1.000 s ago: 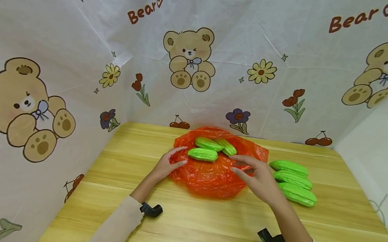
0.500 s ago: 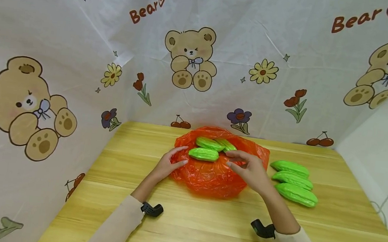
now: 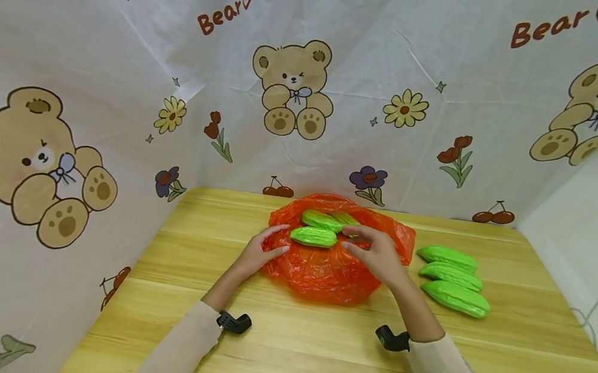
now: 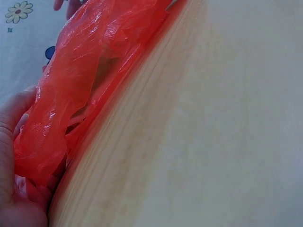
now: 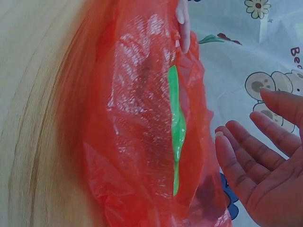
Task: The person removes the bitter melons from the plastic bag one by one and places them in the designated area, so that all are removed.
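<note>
A red plastic bag (image 3: 323,273) lies with its mouth spread on the wooden table. Three green ridged gourds are in it: a front one (image 3: 314,236), one behind it (image 3: 323,220), and another (image 3: 347,219) partly covered by fingers. My left hand (image 3: 259,255) holds the bag's left side, thumb and fingers curved around the plastic; the left wrist view also shows the bag (image 4: 71,85) against that hand (image 4: 14,142). My right hand (image 3: 378,257) hovers over the bag's right part, fingertips near the gourds. In the right wrist view this hand (image 5: 267,165) has spread fingers and holds nothing.
Three more green gourds lie side by side right of the bag: a back one (image 3: 447,258), a middle one (image 3: 451,275) and a front one (image 3: 456,298). A bear-print cloth (image 3: 338,118) hangs behind the table (image 3: 293,354) and along its left side.
My right hand has moved left across the bag, closer to the front gourd, and now covers part of the rear right gourd. The left hand and bag look nearly still.
</note>
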`<action>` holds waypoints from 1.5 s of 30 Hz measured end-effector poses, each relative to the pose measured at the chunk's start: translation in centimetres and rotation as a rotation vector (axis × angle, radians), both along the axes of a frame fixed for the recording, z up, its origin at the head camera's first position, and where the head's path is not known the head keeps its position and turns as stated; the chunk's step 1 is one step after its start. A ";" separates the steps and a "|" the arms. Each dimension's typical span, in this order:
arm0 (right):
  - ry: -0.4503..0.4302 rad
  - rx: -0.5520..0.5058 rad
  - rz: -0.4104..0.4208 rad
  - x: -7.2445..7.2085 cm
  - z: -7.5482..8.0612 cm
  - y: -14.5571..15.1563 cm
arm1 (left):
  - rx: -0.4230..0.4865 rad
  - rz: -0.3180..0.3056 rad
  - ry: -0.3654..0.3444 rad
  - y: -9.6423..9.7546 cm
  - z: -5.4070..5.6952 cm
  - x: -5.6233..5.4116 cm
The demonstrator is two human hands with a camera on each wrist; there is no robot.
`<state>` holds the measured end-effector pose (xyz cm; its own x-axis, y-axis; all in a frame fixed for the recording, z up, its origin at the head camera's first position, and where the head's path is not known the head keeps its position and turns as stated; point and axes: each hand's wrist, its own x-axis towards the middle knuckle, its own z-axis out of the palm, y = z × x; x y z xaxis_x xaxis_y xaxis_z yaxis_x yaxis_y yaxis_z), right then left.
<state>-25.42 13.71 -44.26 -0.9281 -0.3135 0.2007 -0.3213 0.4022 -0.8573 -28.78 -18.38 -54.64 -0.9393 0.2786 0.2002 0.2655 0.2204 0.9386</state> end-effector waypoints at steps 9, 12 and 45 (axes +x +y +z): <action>0.004 -0.002 0.022 -1.5 -1.4 -0.7 | 0.015 -0.002 0.003 -0.2 -0.1 0.0; 0.002 0.016 0.023 -2.0 -2.0 -0.8 | 0.017 -0.004 0.001 -0.1 -0.1 0.0; -0.059 0.086 0.020 -4.5 -4.6 -1.2 | 0.008 -0.003 -0.001 0.1 0.1 0.1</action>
